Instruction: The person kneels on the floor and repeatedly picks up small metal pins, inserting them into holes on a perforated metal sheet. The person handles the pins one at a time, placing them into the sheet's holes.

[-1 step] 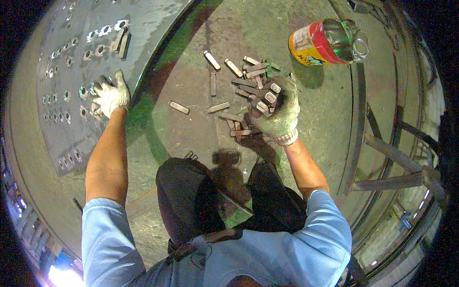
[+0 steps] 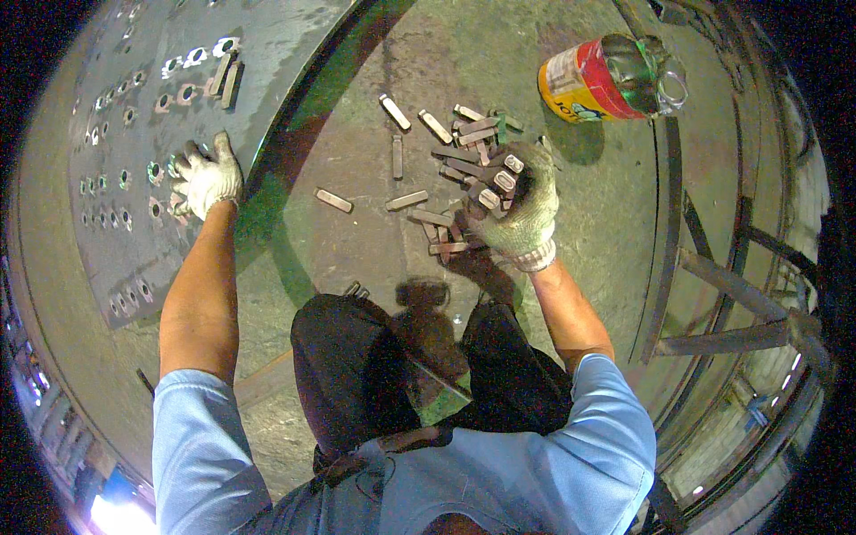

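Observation:
My left hand [image 2: 211, 176], in a pale work glove, lies spread and open on a dark steel plate [image 2: 294, 53] at the left. The plate is pierced with rows of holes. In my gloved right hand [image 2: 526, 223] is a bunch of short steel bars [image 2: 505, 181]; their square ends face up and bear rounded marks. Under and beside that hand, more short bars [image 2: 477, 136] lie heaped on the floor. A few loose bars [image 2: 334, 200] are scattered between my hands. Two dark bars [image 2: 232, 85] rest on the plate beyond my left hand.
At the far right, a cut plastic bottle [image 2: 597, 78] with a red and yellow label leans on the floor. A steel frame of angled bars [image 2: 727, 341] stands at the right. My knees [image 2: 343, 348] are bent near the bars. A bright light [image 2: 125, 513] glows lower left.

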`<state>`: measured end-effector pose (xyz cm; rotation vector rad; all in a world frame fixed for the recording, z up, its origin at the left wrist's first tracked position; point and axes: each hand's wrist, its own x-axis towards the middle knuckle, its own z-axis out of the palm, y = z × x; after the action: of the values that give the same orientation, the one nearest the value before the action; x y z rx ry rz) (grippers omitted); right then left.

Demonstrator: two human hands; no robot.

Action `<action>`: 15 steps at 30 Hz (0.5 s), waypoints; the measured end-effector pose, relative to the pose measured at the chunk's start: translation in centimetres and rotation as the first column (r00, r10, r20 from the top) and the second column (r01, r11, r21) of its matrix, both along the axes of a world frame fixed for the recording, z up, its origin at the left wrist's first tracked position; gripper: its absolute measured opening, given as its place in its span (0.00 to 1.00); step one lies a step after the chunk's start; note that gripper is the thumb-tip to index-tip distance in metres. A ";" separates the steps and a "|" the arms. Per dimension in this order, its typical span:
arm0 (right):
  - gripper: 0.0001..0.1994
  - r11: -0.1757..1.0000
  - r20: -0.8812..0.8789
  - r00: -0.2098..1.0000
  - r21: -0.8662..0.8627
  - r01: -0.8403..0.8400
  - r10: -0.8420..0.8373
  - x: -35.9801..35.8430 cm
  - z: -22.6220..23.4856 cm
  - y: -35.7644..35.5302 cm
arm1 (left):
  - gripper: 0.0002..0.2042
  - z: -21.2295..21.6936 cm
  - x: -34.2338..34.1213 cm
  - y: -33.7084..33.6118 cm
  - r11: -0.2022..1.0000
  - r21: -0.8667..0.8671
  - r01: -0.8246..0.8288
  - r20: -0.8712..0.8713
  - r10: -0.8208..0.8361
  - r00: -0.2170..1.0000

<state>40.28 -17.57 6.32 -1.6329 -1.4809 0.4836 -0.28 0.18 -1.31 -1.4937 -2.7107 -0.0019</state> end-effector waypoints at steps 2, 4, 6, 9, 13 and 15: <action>0.15 1.000 -0.036 0.999 -0.025 0.015 -0.016 0.1 -0.2 -0.1 | 0.39 -0.3 -0.1 0.1 1.000 0.015 0.002 0.006 -0.002 1.000; 0.13 1.000 -0.034 0.999 -0.020 0.014 -0.014 0.2 -0.5 -0.1 | 0.40 -0.5 -0.1 0.1 0.999 0.041 0.001 0.014 -0.001 1.000; 0.17 0.995 0.089 0.993 0.052 -0.081 0.076 0.1 0.9 0.2 | 0.40 -0.7 -0.5 0.1 0.999 0.038 -0.002 0.011 0.001 1.000; 0.33 0.982 -0.306 0.943 -0.087 -0.167 0.133 -0.1 -0.2 -0.2 | 0.40 0.1 0.3 0.0 1.000 0.017 -0.007 0.013 0.007 1.000; 0.34 0.928 -0.876 0.482 -0.159 -0.337 0.025 -0.7 -0.9 0.2 | 0.40 -0.2 -0.2 0.1 1.000 0.001 0.004 0.037 -0.004 0.999; 0.35 0.908 -0.931 0.359 -0.208 -0.364 -0.069 -1.8 -0.2 1.0 | 0.41 -0.5 -0.9 0.1 1.000 -0.020 0.009 0.003 -0.009 1.000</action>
<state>38.44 -16.53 6.14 -1.0605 -0.6175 1.6104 -1.22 0.28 -1.76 -1.5121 -2.7140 0.0229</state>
